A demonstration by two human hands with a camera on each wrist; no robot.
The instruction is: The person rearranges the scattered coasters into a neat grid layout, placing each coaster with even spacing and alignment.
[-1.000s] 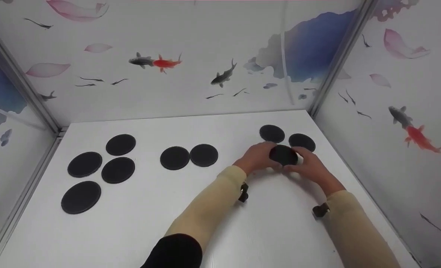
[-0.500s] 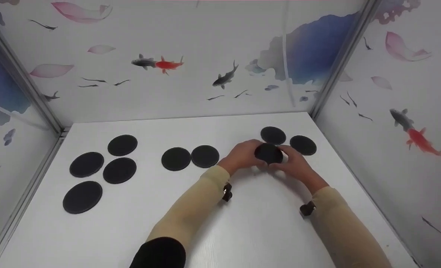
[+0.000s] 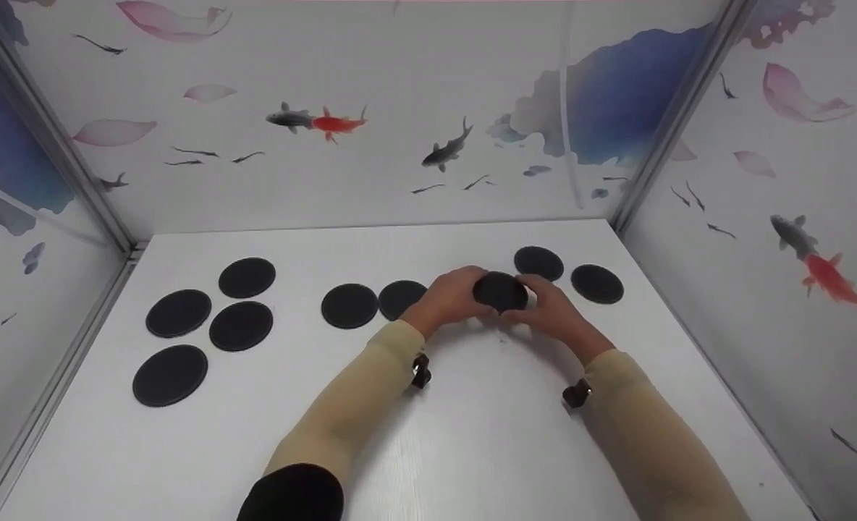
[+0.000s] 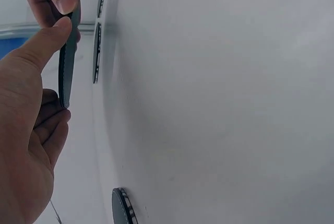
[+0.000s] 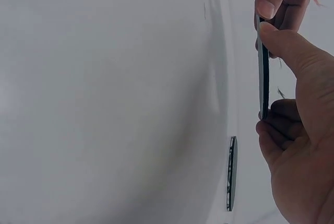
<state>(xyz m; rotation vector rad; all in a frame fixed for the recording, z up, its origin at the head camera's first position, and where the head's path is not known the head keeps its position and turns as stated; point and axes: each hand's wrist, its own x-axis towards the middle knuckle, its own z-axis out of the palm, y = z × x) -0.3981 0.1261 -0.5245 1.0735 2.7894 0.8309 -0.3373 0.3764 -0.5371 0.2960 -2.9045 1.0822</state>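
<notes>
In the head view a round black coaster (image 3: 499,292) is held between my two hands, above the white table. My left hand (image 3: 449,295) grips its left edge, thumb on the near side. On the opposite edge my right hand (image 3: 553,307) pinches it between thumb and fingers. Both wrist views show this coaster (image 4: 67,72) edge-on and apart from the tabletop, the two thumbs close together. Behind my left hand lies another coaster (image 3: 402,298), partly covered, beside a further one (image 3: 349,306). To the right are two more, one at the back (image 3: 538,263) and one farther right (image 3: 597,284).
Several black coasters lie in a group at the left, among them a near one (image 3: 171,375) and a far one (image 3: 247,278). Printed panels enclose the white table (image 3: 472,434) at the back (image 3: 370,181) and sides, with metal posts (image 3: 678,123) at the corners.
Both hands have carried the held coaster leftward, away from the two coasters at the right and toward the middle pair. The left hand now partly covers one of that pair. The view has shifted slightly.
</notes>
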